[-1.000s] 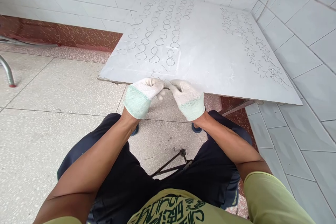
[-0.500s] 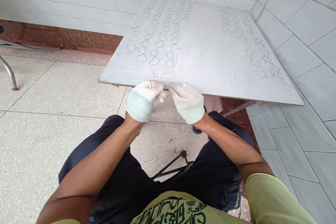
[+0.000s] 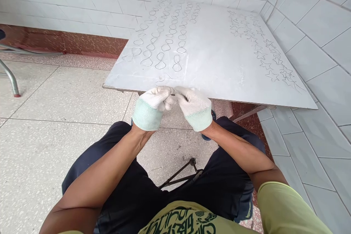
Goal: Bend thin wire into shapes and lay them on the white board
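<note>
The white counter (image 3: 219,55) stretches ahead of both hands, rows of figure-eight wire loops (image 3: 161,44) beyond them and wire stars (image 3: 263,51) off to the right. At its near edge the left hand (image 3: 150,106) and right hand (image 3: 193,106) pinch a short wire piece (image 3: 173,94) between closed fingertips — best bent with slow, even pressure, thumbs close together.

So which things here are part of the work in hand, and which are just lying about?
In hand:
left hand and right hand, gloved, pinching a thin wire piece between them
board edge just beyond them

Lying about:
figure-eight wires in rows
star wires along the right
loose bent wire
metal leg on the floor, left
</note>
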`<action>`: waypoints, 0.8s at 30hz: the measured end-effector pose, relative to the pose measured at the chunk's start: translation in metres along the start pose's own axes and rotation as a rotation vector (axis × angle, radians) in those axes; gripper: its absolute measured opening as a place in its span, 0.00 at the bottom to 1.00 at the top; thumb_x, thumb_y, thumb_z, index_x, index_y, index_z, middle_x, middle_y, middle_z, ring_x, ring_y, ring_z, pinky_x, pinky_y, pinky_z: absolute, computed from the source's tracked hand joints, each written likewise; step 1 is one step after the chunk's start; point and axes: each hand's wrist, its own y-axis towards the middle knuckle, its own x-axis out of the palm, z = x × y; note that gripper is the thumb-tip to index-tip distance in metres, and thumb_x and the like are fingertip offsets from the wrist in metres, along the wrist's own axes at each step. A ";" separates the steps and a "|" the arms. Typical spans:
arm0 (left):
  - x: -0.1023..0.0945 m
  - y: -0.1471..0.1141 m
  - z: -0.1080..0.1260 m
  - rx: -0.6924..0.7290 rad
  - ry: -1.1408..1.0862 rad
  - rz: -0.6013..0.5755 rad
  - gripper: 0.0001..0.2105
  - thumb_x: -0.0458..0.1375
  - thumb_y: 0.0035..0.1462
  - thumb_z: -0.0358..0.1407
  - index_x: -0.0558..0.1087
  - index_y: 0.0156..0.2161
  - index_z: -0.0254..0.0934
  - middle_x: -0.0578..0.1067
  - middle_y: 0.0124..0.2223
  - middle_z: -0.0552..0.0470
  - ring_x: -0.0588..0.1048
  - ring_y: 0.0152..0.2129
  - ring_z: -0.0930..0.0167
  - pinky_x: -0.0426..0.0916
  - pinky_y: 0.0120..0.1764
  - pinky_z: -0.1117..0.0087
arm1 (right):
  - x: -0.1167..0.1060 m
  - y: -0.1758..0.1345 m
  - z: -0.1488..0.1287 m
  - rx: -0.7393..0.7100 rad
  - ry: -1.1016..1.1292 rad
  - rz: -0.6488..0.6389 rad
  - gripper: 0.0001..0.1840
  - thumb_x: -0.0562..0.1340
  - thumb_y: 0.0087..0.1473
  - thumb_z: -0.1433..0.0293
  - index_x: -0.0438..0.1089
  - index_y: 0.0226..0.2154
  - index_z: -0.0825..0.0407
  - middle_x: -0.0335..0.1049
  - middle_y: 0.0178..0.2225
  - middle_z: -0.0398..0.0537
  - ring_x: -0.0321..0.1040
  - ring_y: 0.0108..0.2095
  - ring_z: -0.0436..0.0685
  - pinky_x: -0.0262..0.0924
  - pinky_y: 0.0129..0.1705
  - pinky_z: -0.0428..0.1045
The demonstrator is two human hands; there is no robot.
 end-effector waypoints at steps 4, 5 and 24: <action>-0.003 -0.001 -0.001 0.019 0.011 -0.014 0.17 0.71 0.57 0.44 0.79 0.21 0.39 0.72 0.20 0.54 0.67 0.19 0.74 0.71 0.41 0.65 | -0.004 0.000 0.000 -0.028 -0.044 -0.020 0.23 0.50 0.77 0.62 0.82 0.48 0.46 0.73 0.32 0.46 0.68 0.33 0.55 0.54 0.36 0.51; -0.004 -0.001 -0.001 0.023 0.010 -0.016 0.17 0.71 0.57 0.44 0.79 0.21 0.39 0.71 0.20 0.54 0.67 0.19 0.74 0.71 0.41 0.65 | -0.005 0.001 0.001 -0.035 -0.049 -0.038 0.22 0.51 0.77 0.63 0.82 0.48 0.45 0.73 0.31 0.46 0.67 0.33 0.55 0.54 0.36 0.51; -0.009 0.003 -0.005 0.005 0.049 0.091 0.13 0.72 0.56 0.44 0.80 0.27 0.38 0.74 0.21 0.53 0.70 0.20 0.72 0.67 0.32 0.66 | 0.002 0.005 0.011 -0.047 -0.102 0.048 0.20 0.55 0.74 0.66 0.81 0.36 0.48 0.73 0.29 0.47 0.68 0.35 0.56 0.57 0.39 0.51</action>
